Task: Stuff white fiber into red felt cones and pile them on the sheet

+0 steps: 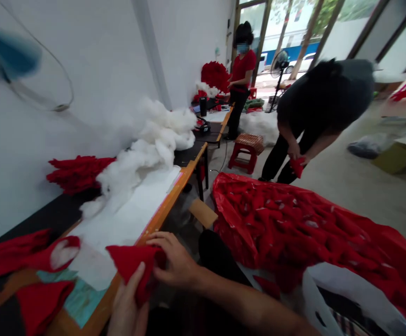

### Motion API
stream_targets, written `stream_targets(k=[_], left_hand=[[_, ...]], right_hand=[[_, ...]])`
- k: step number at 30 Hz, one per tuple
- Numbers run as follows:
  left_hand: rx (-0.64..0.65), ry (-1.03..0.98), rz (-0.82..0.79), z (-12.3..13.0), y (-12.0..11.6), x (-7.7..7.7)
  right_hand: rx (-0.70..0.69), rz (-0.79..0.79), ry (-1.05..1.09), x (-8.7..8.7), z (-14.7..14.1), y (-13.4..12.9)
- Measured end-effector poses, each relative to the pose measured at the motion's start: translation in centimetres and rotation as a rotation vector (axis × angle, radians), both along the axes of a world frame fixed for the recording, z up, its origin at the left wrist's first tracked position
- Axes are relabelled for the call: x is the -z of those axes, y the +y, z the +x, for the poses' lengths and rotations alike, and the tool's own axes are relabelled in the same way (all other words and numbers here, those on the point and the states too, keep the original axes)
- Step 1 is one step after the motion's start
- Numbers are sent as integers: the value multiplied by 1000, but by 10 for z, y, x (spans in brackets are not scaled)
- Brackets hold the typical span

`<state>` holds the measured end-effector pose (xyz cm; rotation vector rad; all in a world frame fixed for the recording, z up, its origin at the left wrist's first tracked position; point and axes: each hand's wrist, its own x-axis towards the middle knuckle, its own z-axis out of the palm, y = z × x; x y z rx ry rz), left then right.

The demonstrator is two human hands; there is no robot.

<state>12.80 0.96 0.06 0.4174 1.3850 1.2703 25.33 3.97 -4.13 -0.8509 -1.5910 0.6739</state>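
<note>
A red cloth cone point(131, 262), looking like a small pointed hat, is held over the table's front edge with its tip toward the left. My left hand point(130, 298) grips it from below, thumb lying along its near side. At the wide end my right hand point(175, 261) has its fingers curled round the rim; the inside of the cone is hidden. On the table to the left lies another red cone point(53, 257) with white stuffing showing in its mouth. Nearer me is a flat red cloth piece point(41, 303), and behind is a stack of red pieces point(78, 172).
White fluffy stuffing point(150, 140) is heaped along the wooden-edged table point(185, 175). On the right stands a large red bag point(234, 233) full of red pieces, a white bag point(315, 289) before it. A bending co-worker point(325, 98) holds a red piece; another person point(243, 70) stands farther back.
</note>
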Motion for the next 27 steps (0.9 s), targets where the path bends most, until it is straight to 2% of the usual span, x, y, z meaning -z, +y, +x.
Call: stream_targets(k=[3,6,8,11,16,20,22,25,27], left_hand=[[20,-99,61,18,-15,2],[120,-196,149,21,-21,8],[168,-237,208,14,-20,9],[158,-269,259,-1,-14,2],[76,-307,225,-18,-6,-9],[6,-302,125,-21,1,-4],[-78,-338,77,-22,4,-2],[-273,-409,18,-24,11,-1],[-301,-424,16,-26,15,-2]], right_hand=[[-17,-31,132,8,-5,-1],[16,-133,259,16,-7,-5],[31,-265,301,20,-7,-3],[-13,-429,318,19,-6,1],[-79,-476,298,15,-16,4],[-80,-337,129,12,-23,5],[-35,-185,51,7,-19,3],[116,92,-14,0,-11,-3],[118,242,-105,-4,-10,-7]])
